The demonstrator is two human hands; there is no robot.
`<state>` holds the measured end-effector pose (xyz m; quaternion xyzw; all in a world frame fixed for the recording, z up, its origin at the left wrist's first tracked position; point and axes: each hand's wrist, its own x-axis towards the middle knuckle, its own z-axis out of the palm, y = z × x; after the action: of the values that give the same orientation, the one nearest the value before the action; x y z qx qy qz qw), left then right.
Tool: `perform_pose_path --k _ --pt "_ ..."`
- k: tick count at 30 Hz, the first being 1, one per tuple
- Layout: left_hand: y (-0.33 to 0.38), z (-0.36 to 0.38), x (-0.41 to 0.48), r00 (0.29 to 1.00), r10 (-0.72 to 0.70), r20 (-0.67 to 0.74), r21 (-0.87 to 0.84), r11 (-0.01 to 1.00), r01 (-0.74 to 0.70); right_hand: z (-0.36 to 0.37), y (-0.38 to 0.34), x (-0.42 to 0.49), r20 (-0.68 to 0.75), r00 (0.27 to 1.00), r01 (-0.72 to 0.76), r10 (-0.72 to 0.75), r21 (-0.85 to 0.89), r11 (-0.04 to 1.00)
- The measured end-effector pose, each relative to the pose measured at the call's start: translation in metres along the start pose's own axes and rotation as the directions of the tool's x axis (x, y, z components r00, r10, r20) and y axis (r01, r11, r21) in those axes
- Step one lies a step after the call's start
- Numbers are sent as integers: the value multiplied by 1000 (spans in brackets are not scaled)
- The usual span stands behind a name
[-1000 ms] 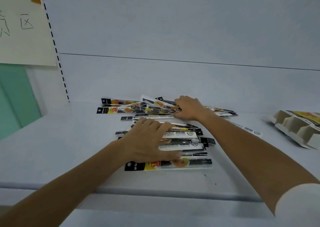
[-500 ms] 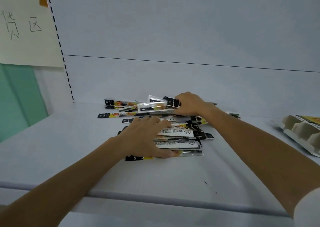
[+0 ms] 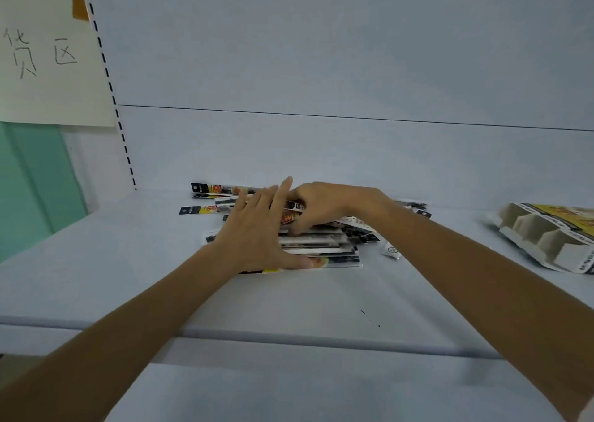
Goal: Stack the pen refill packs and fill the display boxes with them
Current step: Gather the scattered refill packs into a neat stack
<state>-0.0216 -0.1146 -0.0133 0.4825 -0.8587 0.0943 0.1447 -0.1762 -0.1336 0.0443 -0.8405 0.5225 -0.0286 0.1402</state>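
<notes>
I am in the stacking step. My left hand (image 3: pixel 254 228) lies open and flat on the left part of the pile of pen refill packs (image 3: pixel 318 248), fingers straight and thumb pressing on the nearest pack. My right hand (image 3: pixel 324 206) curls fingers and thumb round a few packs at the far top of the pile. The pile sits mid-shelf, roughly squared, with some ends sticking out to the right. Two loose packs (image 3: pixel 205 210) lie at the far left, just beside the pile, and a small pack (image 3: pixel 390 251) lies just right of it.

The display box (image 3: pixel 546 238) lies well apart at the right edge. The compartments I can see hold no packs, so I judge filling has not begun. Next I would lay the held packs square on the pile, steady it with the flat hand, and gather the strays. The slick sleeves look likely to slide, so the press must stay even.

The shelf (image 3: pixel 289 299) is pale and matte with a rounded near lip, and a plain back panel (image 3: pixel 321 51) rises behind it. At the far left a handwritten paper sign (image 3: pixel 48 61) hangs by a strip of tape (image 3: pixel 79 6) beside a slotted upright (image 3: pixel 109 83), with a green wall (image 3: pixel 32 190) below
</notes>
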Motion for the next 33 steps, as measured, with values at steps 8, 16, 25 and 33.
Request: perform_pose_path --k 8,16,25,33 --pt "1 -4 1 994 -30 104 93 995 20 -10 30 -39 67 993 -106 99 95 990" --pt "6 -11 3 994 -11 108 106 994 -1 16 39 -41 -149 985 -55 83 184 981" --pt "3 -11 13 990 112 82 128 984 -122 31 22 -37 -251 957 114 -148 -144 983" --pt "28 -17 22 965 238 109 81 966 -247 19 36 -50 -243 957 158 -159 -21 987"
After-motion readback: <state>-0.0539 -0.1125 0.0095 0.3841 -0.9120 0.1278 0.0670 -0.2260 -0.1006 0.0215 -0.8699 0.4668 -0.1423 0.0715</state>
